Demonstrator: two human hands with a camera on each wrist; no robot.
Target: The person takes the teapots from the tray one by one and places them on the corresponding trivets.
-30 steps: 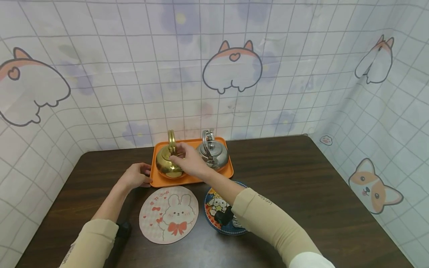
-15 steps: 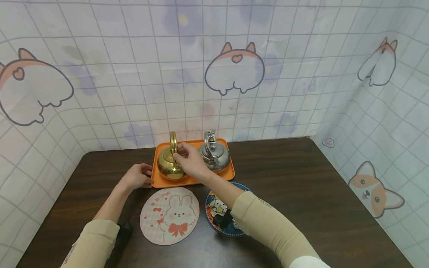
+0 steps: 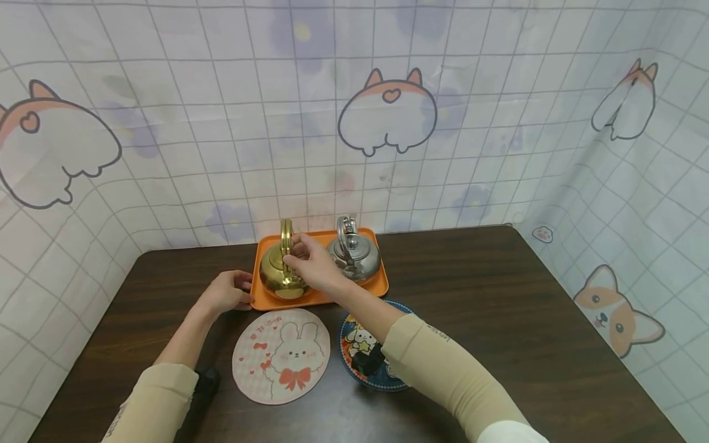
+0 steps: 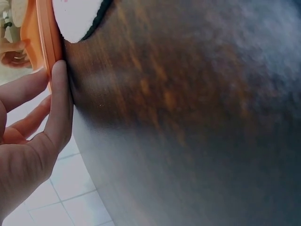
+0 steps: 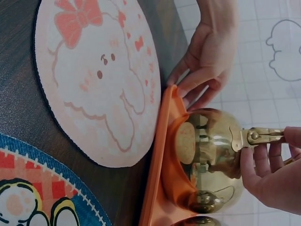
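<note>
The gold kettle [image 3: 274, 277] stands upright at the left of the orange tray [image 3: 321, 299]. My right hand [image 3: 317, 264] pinches its handle from the right side, thumb and fingertips low on the handle; in the right wrist view this hand [image 5: 277, 174] is beside the handle's hinge on the gold kettle [image 5: 218, 136]. A silver kettle [image 3: 362, 258] stands on the tray's right half, partly behind my right hand. At the tray's left front corner, my left hand [image 3: 226, 291] touches the rim; the left wrist view shows fairly straight fingers [image 4: 61, 94] against the orange rim [image 4: 48, 33].
A round pink rabbit mat [image 3: 260, 369] lies in front of the tray. Right of it is a round blue-edged cartoon mat [image 3: 350, 363] with a black object [image 3: 367, 363] on it, partly under my right forearm. A tiled-pattern cloth [image 3: 266, 123] rises behind the table.
The head view has shifted slightly. The gold kettle's handle looks slightly turned between my right fingers. My left hand still touches the same corner of the tray.
</note>
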